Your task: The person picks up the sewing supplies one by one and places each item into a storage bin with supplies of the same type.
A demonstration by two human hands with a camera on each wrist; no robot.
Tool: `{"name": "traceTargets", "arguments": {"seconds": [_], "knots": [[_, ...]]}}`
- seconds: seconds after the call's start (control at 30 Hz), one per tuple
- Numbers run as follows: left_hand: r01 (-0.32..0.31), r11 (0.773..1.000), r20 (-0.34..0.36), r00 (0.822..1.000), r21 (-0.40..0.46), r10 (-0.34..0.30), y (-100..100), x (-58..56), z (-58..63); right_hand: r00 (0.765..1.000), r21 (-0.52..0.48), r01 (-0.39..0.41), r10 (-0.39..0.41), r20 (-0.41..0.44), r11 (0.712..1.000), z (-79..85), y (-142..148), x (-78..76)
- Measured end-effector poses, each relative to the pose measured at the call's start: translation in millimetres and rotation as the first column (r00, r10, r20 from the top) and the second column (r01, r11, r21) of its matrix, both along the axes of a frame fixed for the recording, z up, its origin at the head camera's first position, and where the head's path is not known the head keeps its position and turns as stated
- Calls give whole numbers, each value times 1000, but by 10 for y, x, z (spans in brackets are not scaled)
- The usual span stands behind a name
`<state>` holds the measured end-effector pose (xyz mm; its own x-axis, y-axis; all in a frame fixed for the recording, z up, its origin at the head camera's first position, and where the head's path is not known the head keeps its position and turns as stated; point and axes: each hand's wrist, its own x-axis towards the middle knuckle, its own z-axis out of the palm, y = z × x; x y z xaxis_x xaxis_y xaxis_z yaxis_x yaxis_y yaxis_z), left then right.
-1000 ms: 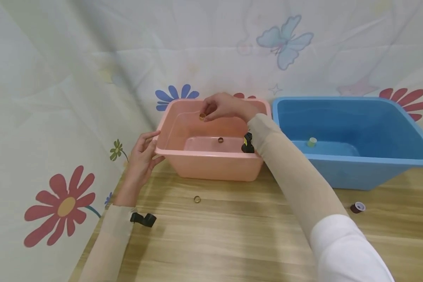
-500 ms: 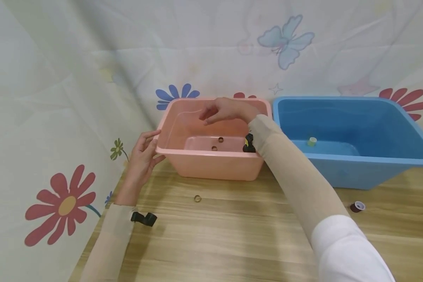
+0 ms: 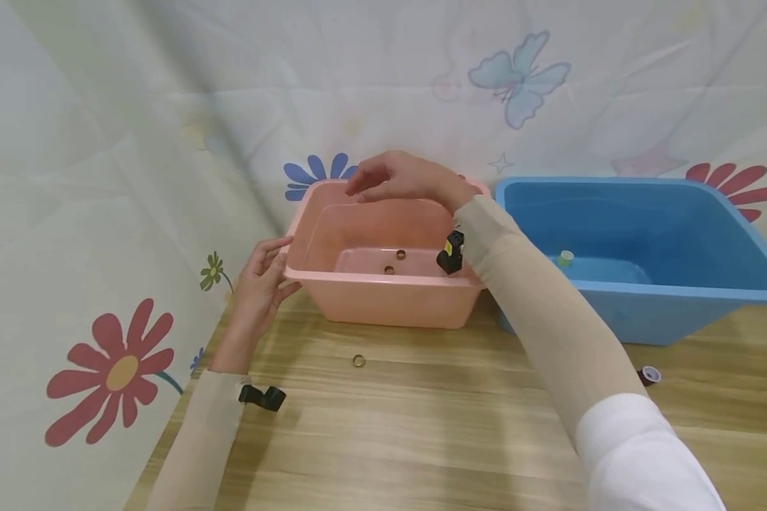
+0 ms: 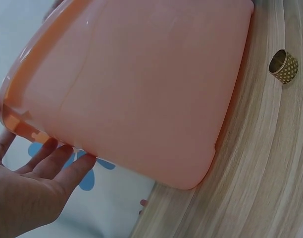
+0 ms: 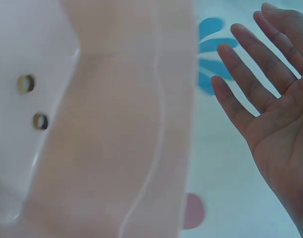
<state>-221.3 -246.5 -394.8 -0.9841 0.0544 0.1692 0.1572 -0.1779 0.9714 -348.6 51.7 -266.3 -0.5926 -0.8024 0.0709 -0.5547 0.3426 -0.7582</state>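
Observation:
My left hand [image 3: 256, 287] holds the left end of the pink basin [image 3: 390, 301] by its rim; in the left wrist view its fingers lie against the outer wall. Above the basin's back edge is my right hand [image 3: 405, 177], fingers spread and holding nothing, as the right wrist view [image 5: 275, 94] shows. Two gold thimbles, one farther back [image 3: 400, 254] and one nearer [image 3: 389, 270], lie on the basin's floor. Another open-ended gold thimble [image 4: 288, 71], dimpled all over, rests on the table in front of the basin.
To the right stands a blue basin [image 3: 620, 309] with a small pale green and white spool [image 3: 565, 260] inside. A dark spool with a whitish end [image 3: 650, 375] lies on the wooden table [image 3: 409, 433], partly behind my right sleeve. A patterned cloth [image 3: 390, 78] hangs behind.
My right hand has let go of a gold thimble, which now lies in the pink basin beside the first. The hand has since risen toward the back rim. The left hand stays put.

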Motion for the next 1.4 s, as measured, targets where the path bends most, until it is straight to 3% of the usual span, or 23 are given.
{"name": "traceTargets", "arguments": {"seconds": [0.23,0.37,0.57,0.8,1.23,1.4], "knots": [[3,1000,0,1000,7,-3,41,-22,-23,993,-103,97,-90,72,990,359,91,442],[-8,1000,4,1000,-1,8,47,-25,-19,994,-159,108,-101,51,981,420,145,608],[-45,999,41,998,-24,46,37,22,-36,998,-177,24,-35,-58,984,226,163,698],[-41,999,26,999,-10,41,46,47,-46,993,-88,49,-58,-105,995,79,218,986],[-39,999,22,999,1,39,34,72,-37,977,-148,-45,12,-214,988,-89,212,1338],[-34,999,18,999,-8,34,20,81,-37,978,-182,-62,24,-208,981,-233,229,1429]]}}
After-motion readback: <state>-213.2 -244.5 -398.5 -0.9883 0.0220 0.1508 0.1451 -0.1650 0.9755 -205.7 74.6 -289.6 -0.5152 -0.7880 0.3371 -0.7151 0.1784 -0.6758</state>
